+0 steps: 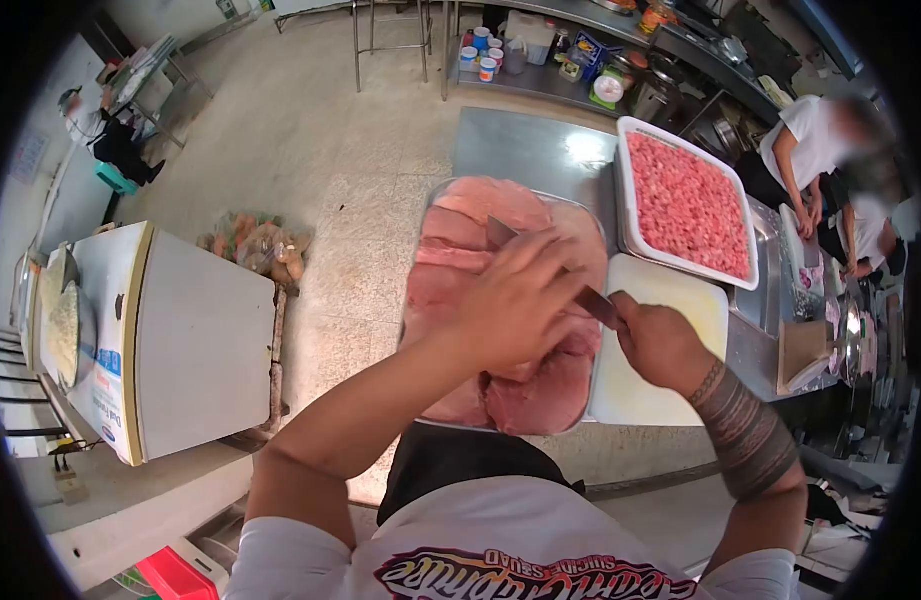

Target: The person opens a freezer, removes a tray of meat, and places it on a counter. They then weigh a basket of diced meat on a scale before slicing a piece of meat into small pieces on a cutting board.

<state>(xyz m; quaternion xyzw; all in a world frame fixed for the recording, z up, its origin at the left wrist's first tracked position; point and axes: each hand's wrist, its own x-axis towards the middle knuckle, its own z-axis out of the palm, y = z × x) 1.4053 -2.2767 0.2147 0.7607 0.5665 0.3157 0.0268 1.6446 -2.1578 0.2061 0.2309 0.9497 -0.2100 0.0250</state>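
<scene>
The right hand [662, 342] is closed around a long grey metal knife [597, 306]; the left hand [520, 298], fingers extended, covers large pink raw-meat slabs [540, 400], any grip unclear.

left grip [525, 300]: palm down | right grip [658, 342]: curled | both elbows [305, 455] bent

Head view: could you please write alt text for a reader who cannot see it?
A bare right hand holds a knife over large pieces of raw meat, with the left hand spread over them. To the right are a white board and a tub of small meat bits. Other people are in the background.
</scene>
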